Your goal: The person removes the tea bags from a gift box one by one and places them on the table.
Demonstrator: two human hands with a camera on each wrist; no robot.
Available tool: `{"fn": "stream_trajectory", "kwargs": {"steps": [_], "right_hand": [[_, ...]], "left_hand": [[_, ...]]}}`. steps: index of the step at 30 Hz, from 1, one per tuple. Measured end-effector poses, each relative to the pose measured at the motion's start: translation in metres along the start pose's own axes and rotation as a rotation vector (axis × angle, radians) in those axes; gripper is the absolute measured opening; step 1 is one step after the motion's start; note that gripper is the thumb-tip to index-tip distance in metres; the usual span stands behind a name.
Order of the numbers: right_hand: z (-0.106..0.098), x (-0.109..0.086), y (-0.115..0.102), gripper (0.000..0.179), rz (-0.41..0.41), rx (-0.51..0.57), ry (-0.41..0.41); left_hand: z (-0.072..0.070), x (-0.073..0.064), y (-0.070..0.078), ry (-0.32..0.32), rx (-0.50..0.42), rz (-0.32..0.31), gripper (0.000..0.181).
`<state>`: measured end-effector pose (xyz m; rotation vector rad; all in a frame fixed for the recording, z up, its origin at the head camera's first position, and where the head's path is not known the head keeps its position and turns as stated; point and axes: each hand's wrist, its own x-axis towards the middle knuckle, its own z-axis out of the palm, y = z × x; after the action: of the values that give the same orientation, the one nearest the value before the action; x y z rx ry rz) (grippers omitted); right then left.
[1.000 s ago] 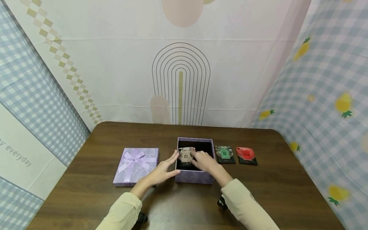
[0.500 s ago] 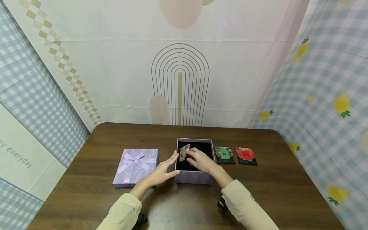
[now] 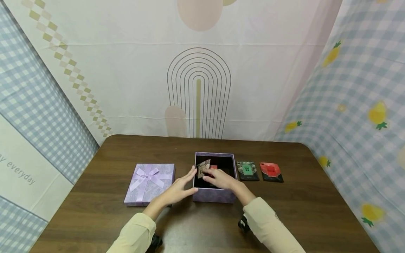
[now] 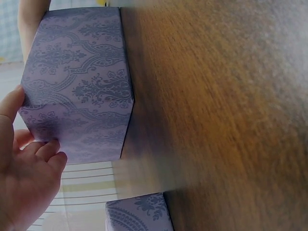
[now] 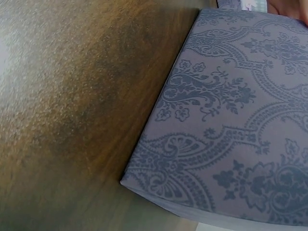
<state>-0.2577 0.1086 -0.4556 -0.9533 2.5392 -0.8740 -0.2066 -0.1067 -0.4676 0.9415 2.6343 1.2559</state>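
Note:
An open purple patterned box (image 3: 213, 195) with a black inside stands mid-table. My left hand (image 3: 179, 189) lies against its left side, fingers extended along the wall and thumb near the front corner; in the left wrist view its fingertips touch the wall. My right hand (image 3: 221, 179) reaches into the box and pinches the edge of a small flat packet with a beige label (image 3: 202, 167), which leans tilted by the left wall. Behind the right fingers shows a patch of red (image 3: 213, 167), mostly hidden. The right wrist view shows mainly the box's outer wall.
Left of the box lies its purple lid (image 3: 148, 184) with a ribbon bow. To the right, a green-labelled packet (image 3: 248, 171) and a red-labelled packet (image 3: 271, 172) lie flat on the brown table (image 3: 310, 211). Printed cloth hangs behind and at both sides.
The beige-labelled packet, flat in the box a second ago, is now tipped up toward the left by my right hand. A red patch has come into sight behind it. The left hand stays put.

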Motion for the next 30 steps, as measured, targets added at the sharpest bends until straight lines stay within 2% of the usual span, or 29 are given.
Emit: {"fn": "stream_trajectory", "kwargs": {"steps": [3,5,9,15,19,26,30], "right_hand": [[0.0000,-0.0008,-0.0009,0.046,0.005,0.014,-0.016],[0.0005,-0.0005,-0.0005,0.045,-0.012,0.003,0.003],[0.0011,0.0004,-0.0010,0.041,-0.033,-0.010,0.082],[0.0006,0.0008,-0.0032,0.036,-0.002,-0.001,0.188],[0.0003,0.0012,-0.0044,0.036,0.017,-0.006,0.208],[-0.0014,-0.0007,-0.0056,0.036,0.019,0.072,0.224],[-0.0028,-0.0015,-0.0048,0.037,0.035,0.045,0.266]], "left_hand": [[0.0002,-0.0006,0.0002,-0.001,-0.002,0.000,0.068],[0.0003,-0.0010,0.0005,0.001,-0.006,-0.001,0.068],[0.0008,-0.0015,0.0004,0.004,-0.007,-0.001,0.068],[0.0008,-0.0014,0.0005,0.006,-0.009,-0.005,0.068],[-0.0001,-0.0012,0.0014,0.007,-0.008,-0.012,0.068],[0.0001,-0.0009,0.0016,0.006,-0.014,-0.015,0.069],[0.0004,-0.0001,0.0013,0.003,-0.022,-0.009,0.068]]}}
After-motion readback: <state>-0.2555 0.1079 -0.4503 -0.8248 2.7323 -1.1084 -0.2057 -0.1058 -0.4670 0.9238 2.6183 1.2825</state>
